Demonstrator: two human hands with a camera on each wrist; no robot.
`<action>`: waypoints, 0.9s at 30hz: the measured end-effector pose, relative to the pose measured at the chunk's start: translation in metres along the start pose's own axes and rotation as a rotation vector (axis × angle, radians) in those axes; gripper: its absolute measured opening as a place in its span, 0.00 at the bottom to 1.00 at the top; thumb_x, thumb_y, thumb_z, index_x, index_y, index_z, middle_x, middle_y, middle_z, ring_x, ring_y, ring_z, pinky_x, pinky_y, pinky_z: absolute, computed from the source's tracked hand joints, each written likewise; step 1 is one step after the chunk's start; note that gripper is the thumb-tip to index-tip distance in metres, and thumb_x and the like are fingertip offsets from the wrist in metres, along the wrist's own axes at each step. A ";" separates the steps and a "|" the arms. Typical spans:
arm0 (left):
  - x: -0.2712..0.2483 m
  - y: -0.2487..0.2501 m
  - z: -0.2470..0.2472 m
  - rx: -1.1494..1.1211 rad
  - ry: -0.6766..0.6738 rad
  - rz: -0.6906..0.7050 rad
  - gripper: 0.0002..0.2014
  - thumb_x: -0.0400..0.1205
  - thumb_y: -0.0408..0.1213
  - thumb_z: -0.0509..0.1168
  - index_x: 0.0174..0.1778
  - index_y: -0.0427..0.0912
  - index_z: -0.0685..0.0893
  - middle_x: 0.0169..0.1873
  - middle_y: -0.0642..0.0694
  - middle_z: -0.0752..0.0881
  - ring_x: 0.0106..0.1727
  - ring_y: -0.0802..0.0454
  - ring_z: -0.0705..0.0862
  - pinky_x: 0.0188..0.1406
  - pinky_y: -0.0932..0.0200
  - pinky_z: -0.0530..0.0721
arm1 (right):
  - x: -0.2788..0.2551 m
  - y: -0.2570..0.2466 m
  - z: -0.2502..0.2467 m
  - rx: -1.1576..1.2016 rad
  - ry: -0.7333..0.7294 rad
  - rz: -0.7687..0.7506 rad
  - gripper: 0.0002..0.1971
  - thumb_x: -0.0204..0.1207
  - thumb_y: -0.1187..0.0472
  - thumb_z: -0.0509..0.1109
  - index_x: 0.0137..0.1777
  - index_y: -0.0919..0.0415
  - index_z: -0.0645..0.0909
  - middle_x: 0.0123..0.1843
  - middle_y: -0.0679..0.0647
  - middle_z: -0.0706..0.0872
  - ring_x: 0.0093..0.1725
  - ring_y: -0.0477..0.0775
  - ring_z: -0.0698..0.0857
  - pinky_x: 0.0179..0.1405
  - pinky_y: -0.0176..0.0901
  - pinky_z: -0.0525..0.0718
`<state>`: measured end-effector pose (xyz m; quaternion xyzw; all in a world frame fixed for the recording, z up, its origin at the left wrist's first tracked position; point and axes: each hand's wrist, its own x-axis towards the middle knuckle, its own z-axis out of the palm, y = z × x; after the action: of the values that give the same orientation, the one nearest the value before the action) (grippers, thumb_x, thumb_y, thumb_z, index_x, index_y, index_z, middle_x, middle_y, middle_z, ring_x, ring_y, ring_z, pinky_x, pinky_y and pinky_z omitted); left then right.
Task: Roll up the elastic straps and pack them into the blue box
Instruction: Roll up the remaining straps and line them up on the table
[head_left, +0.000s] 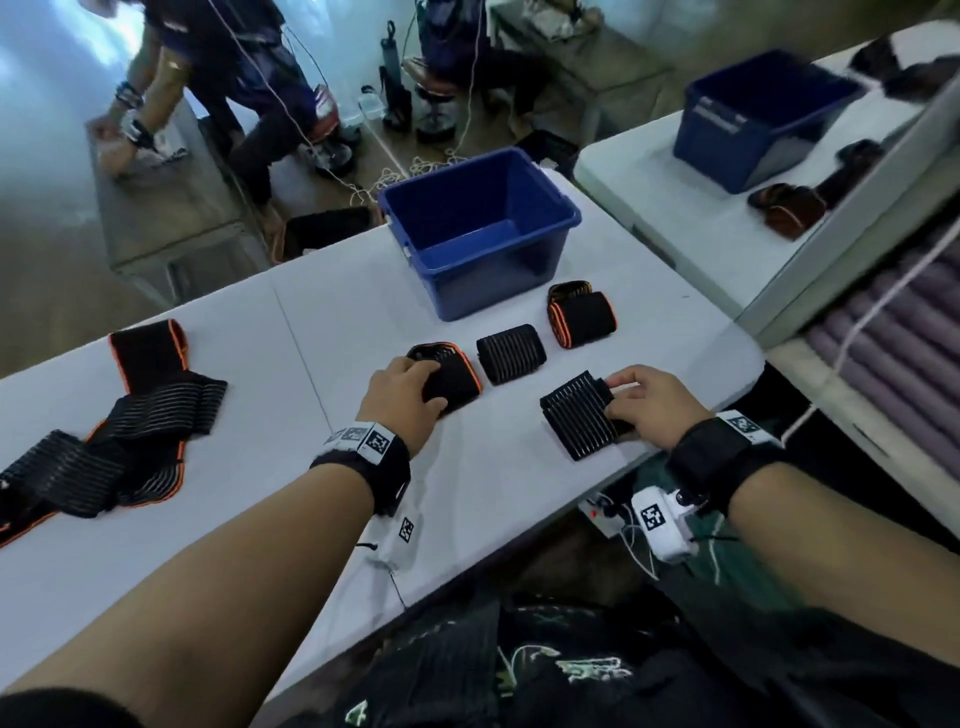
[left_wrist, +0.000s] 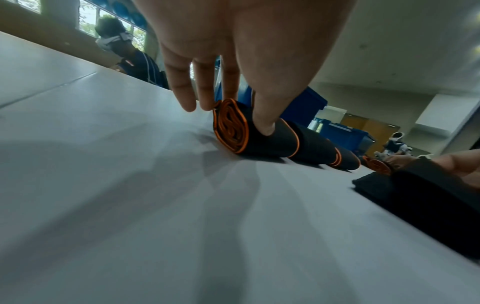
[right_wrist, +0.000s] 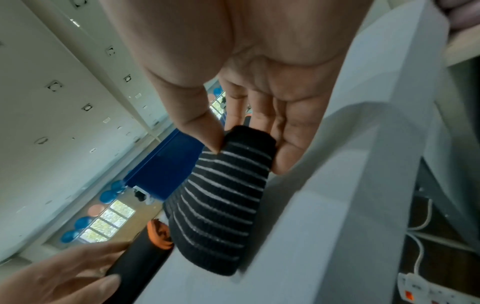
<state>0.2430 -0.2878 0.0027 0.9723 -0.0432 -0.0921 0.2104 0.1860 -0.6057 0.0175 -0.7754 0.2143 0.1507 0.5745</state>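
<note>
A: Head view: what does each hand have?

B: Left hand (head_left: 402, 397) grips the orange-edged roll (head_left: 451, 375); right hand (head_left: 652, 405) pinches the striped roll (head_left: 582, 415). The blue box (head_left: 480, 231) sits at the far side, empty.

A: Left wrist view?

B: Thumb (left_wrist: 263, 121) presses into that roll's side. I'd keep squeezing so the coil stays tight.

A: Right wrist view?

B: Thumb and fingers (right_wrist: 285, 148) clamp the striped end. Lift both rolls level, then lower them into the box.
</note>
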 end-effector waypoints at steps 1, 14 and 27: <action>0.001 -0.001 0.001 -0.004 0.013 -0.023 0.27 0.81 0.45 0.71 0.77 0.52 0.78 0.73 0.45 0.77 0.71 0.40 0.75 0.75 0.45 0.74 | 0.007 0.003 -0.009 -0.006 0.018 0.001 0.12 0.75 0.75 0.71 0.51 0.58 0.81 0.50 0.68 0.86 0.44 0.63 0.88 0.51 0.64 0.90; 0.011 0.040 -0.008 0.166 0.086 -0.025 0.24 0.81 0.47 0.69 0.73 0.53 0.78 0.70 0.46 0.79 0.68 0.39 0.75 0.68 0.40 0.78 | 0.062 -0.006 -0.057 -0.476 0.173 -0.127 0.15 0.76 0.61 0.71 0.62 0.56 0.83 0.60 0.56 0.87 0.58 0.57 0.85 0.58 0.42 0.79; 0.051 0.093 0.011 0.480 -0.055 0.148 0.22 0.84 0.50 0.64 0.75 0.55 0.75 0.64 0.48 0.80 0.65 0.42 0.76 0.65 0.40 0.76 | 0.138 -0.075 -0.032 -1.034 -0.083 -0.366 0.25 0.78 0.60 0.69 0.76 0.49 0.77 0.67 0.61 0.78 0.58 0.64 0.84 0.56 0.48 0.82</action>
<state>0.2862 -0.3829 0.0229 0.9857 -0.1406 -0.0899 -0.0216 0.3429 -0.6392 0.0228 -0.9747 -0.0489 0.1642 0.1432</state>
